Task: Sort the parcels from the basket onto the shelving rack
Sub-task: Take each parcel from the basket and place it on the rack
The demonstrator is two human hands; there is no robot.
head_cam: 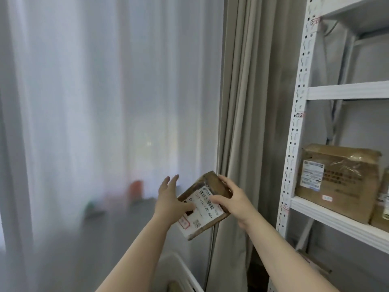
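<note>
Holding parcel (pixel 212 181) near shelving rack (pixel 294 131).
Parcel is grasped by right grip (pixel 234 200); left grip (pixel 171 198) released, thumb seemingly on label (pixel 204 210).

A small brown cardboard parcel (pixel 205 204) held beside a white metal shelving rack (pixel 294 131).
Person's right hand (pixel 233 201) grips it; left hand (pixel 168 199), fingers straight, seems to touch its label.

The shelving rack (pixel 294 123) and a second box (pixel 382 209) on it run off the right edge. Left of the rack, the left hand (pixel 168 199) and right hand (pixel 233 199) hide part of the parcel (pixel 202 216) label. Farther left, a red shape (pixel 136 188) and a green shape (pixel 90 207) are too blurred to name. The basket (pixel 183 272), lower left of the rack, is cut off at the bottom edge.
</note>
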